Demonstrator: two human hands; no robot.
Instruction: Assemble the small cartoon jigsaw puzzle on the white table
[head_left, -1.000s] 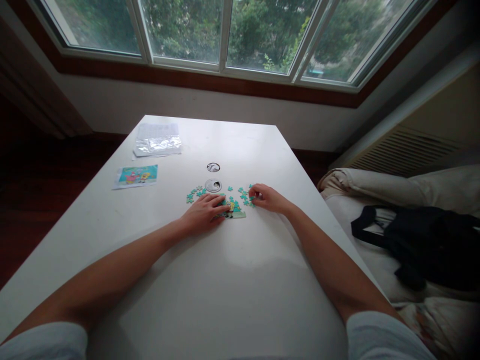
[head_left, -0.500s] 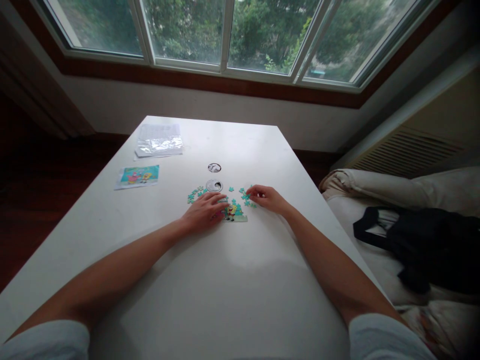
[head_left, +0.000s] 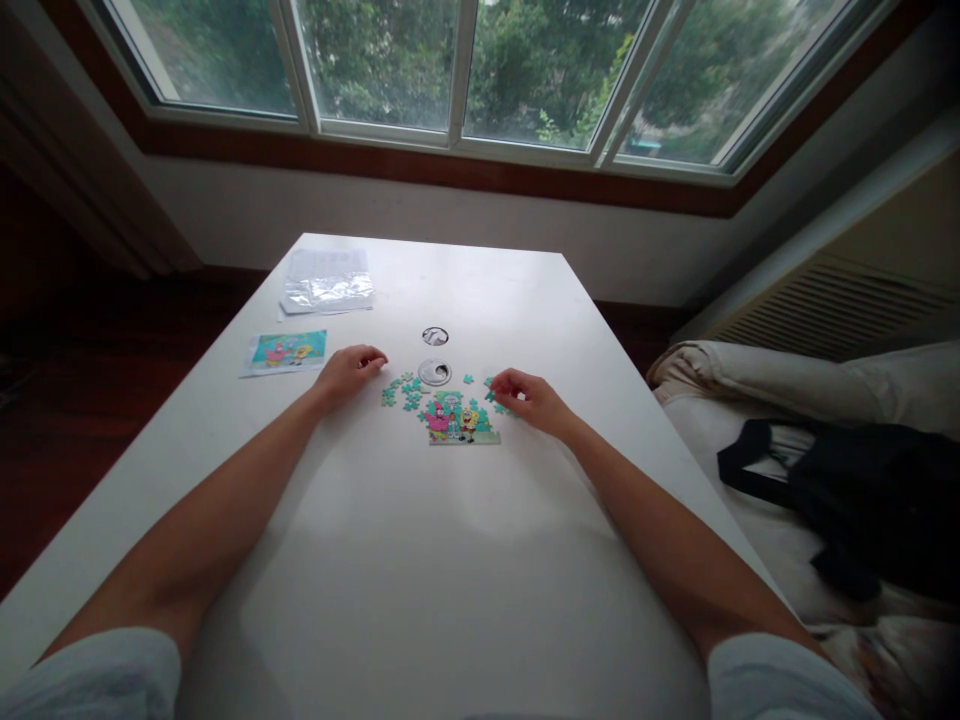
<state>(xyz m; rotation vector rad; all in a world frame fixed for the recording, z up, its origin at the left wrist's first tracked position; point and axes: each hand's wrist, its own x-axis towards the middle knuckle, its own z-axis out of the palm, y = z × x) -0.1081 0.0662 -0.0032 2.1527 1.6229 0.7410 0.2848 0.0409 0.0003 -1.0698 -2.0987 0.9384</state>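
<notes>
A partly joined jigsaw puzzle [head_left: 465,437] lies flat on the white table, with a pink and a yellow cartoon figure on it. My right hand [head_left: 534,400] is at its upper right, thumb and fingertips pinched on a small teal puzzle piece [head_left: 490,392]. Left of the puzzle, my left hand [head_left: 346,374] is held with its fingers curled together; whatever may be between them is too small to make out. Loose teal puzzle pieces [head_left: 411,388] lie between that hand and the puzzle. One more loose piece [head_left: 468,379] lies beyond the puzzle's top edge.
A printed reference picture [head_left: 289,350] lies left on the table [head_left: 435,570]. Behind it is a clear plastic bag [head_left: 328,290] on papers. Two round discs [head_left: 435,372] sit beyond the puzzle. At the right are a pale couch [head_left: 810,365] and dark cloth [head_left: 877,480].
My left hand has lifted off the puzzle and moved left and away, uncovering the pink figure. My right hand stays at the pieces on the right. The view has shifted slightly.
</notes>
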